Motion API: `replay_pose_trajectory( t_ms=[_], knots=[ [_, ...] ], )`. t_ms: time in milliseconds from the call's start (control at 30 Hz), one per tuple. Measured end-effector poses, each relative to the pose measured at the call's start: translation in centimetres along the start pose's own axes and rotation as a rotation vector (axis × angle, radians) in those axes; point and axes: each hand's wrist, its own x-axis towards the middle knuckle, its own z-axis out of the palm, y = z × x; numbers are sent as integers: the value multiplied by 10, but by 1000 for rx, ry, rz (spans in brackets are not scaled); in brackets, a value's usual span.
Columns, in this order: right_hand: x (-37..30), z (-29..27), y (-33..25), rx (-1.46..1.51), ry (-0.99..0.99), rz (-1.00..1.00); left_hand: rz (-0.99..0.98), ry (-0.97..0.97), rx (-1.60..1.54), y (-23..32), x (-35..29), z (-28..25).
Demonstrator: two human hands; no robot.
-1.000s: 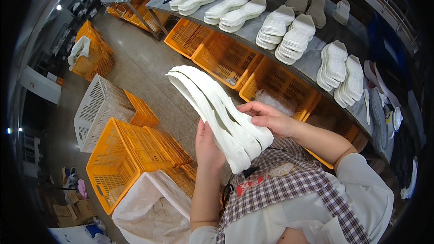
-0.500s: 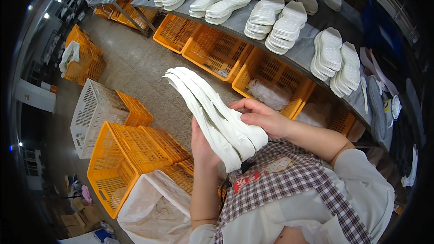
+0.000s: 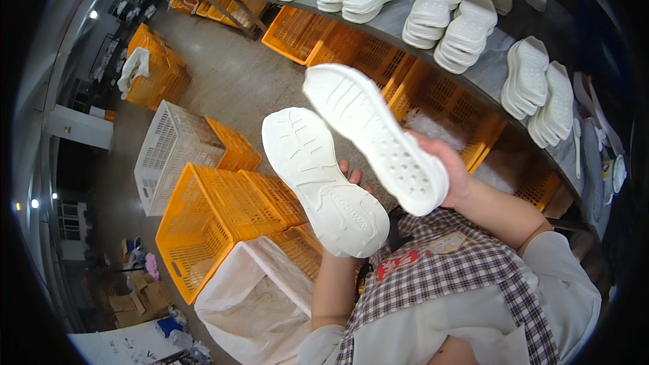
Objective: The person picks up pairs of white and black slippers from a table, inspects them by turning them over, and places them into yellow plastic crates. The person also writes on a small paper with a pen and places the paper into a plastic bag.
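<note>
A white shoe sole [image 3: 324, 186] lies across my left hand [image 3: 352, 174], its treaded underside facing up. My left fingertips curl around its inner edge, and the sole hides most of that hand. Right beside it, my right hand [image 3: 447, 170] grips a second white shoe sole [image 3: 382, 136] by its side near the dimpled end. This one shows its ribbed and dimpled inner face. The soles are tilted and nearly touch at the middle. Whether more soles sit beneath the left one is hidden.
Stacks of white soles [image 3: 466, 34] line a grey workbench [image 3: 385, 27] at the far right. Orange crates [image 3: 294, 34] stand underneath. To my left are a white crate [image 3: 169, 155], an orange crate [image 3: 209, 209] and a crate with a white liner [image 3: 253, 297].
The stack of soles held edge-on by both hands is now parted. One sole has swung to the right in my right hand, while the left one is turned underside up.
</note>
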Motion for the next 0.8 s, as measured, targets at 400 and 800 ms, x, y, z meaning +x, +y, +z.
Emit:
replay_pose_trajectory(
  t_ms=[400,800],
  knots=[
    [-4,-16,19,-283,153,64,-61,238,446,-19,9,9],
    [-6,-49,7,408,-5,94,22,-169,63,-24,27,10]
  ],
)
